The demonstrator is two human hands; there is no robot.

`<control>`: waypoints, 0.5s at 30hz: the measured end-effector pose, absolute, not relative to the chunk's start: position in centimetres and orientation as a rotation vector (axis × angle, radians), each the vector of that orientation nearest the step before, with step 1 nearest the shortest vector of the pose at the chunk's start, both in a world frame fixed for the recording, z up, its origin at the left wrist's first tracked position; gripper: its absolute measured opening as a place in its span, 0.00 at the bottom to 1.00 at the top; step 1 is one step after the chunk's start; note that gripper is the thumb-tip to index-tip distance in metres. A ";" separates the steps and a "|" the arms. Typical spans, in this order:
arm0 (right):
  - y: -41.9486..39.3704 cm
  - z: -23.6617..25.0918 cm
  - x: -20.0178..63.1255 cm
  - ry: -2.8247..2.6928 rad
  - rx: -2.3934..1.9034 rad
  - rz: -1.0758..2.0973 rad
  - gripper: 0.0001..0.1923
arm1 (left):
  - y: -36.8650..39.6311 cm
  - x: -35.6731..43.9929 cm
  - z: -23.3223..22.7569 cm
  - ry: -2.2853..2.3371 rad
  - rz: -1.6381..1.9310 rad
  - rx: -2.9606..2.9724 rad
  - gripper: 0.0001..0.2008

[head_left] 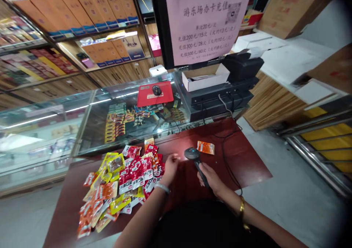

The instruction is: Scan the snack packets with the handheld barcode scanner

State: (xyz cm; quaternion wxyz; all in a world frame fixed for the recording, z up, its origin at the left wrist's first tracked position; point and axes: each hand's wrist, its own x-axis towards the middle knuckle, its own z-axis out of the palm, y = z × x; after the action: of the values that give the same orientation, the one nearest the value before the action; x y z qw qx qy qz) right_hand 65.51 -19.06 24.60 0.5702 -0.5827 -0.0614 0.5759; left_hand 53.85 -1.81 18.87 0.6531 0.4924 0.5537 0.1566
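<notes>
Both hands worked low on the worktop (247, 160): the right hand (210, 178) gripped a scanner (195, 160), its head aimed at an orange packet (205, 147) just beyond. Left hand (170, 167) rested loosely curled on the packet pile (123, 178).

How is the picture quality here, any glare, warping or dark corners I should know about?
Head view: strip lights glare in long streaks across the glass counter; wide-angle warping bends the shelves and the edges look smeared; the far right corners darken. A red glow lies on the tabletop ahead of the scanner in the right hand; the left hand and snack packets are evenly lit.
</notes>
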 end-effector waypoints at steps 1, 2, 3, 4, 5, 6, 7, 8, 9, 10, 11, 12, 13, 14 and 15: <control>-18.8 24.6 65.1 -0.171 -1.367 1.371 0.32 | -0.9 51.9 19.2 1.365 0.384 1.231 0.14; -18.4 24.6 64.7 -0.204 -1.370 1.391 0.31 | 0.0 49.9 19.5 1.504 0.383 1.428 0.15; -18.1 24.7 64.3 -0.241 -1.373 1.413 0.31 | 0.7 48.1 19.8 1.639 0.357 1.615 0.17; -17.7 24.7 63.8 -0.278 -1.375 1.436 0.32 | 1.3 46.4 20.0 1.765 0.303 1.768 0.20; -17.2 24.8 63.4 -0.313 -1.374 1.457 0.32 | 1.8 44.9 20.1 1.869 0.239 1.882 0.24; -16.8 24.8 62.9 -0.340 -1.369 1.477 0.32 | 2.2 43.7 20.2 1.936 0.177 1.930 0.28; -16.3 24.8 62.5 -0.360 -1.363 1.497 0.32 | 2.5 42.7 20.3 1.973 0.118 1.944 0.31; -15.9 24.9 62.0 -0.374 -1.356 1.513 0.33 | 2.7 41.9 20.3 1.988 0.066 1.948 0.33; -15.5 24.9 61.5 -0.386 -1.351 1.527 0.33 | 2.9 41.4 20.3 1.988 0.016 1.954 0.35; -15.1 24.8 61.1 -0.400 -1.348 1.541 0.34 | 3.1 41.0 20.3 1.979 -0.030 1.969 0.36; -14.8 24.8 60.7 -0.414 -1.346 1.554 0.34 | 3.2 40.7 20.3 1.967 -0.073 1.990 0.36; -14.5 24.8 60.3 -0.428 -1.344 1.565 0.35 | 3.4 40.5 20.3 1.958 -0.108 2.014 0.36; -14.3 24.8 59.9 -0.442 -1.342 1.574 0.36 | 3.5 40.4 20.3 1.945 -0.136 2.038 0.36; -14.1 24.8 59.7 -0.455 -1.341 1.581 0.36 | 3.7 40.3 20.4 1.930 -0.160 2.057 0.36; -13.9 24.8 59.4 -0.466 -1.341 1.586 0.36 | 3.8 40.2 20.5 1.919 -0.186 2.071 0.34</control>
State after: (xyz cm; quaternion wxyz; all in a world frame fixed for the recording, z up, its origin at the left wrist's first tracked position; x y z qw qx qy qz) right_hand 59.43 -13.95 24.75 0.4854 -0.5509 -0.1914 0.6514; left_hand 40.19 3.78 20.53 0.1554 0.7231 0.6699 -0.0648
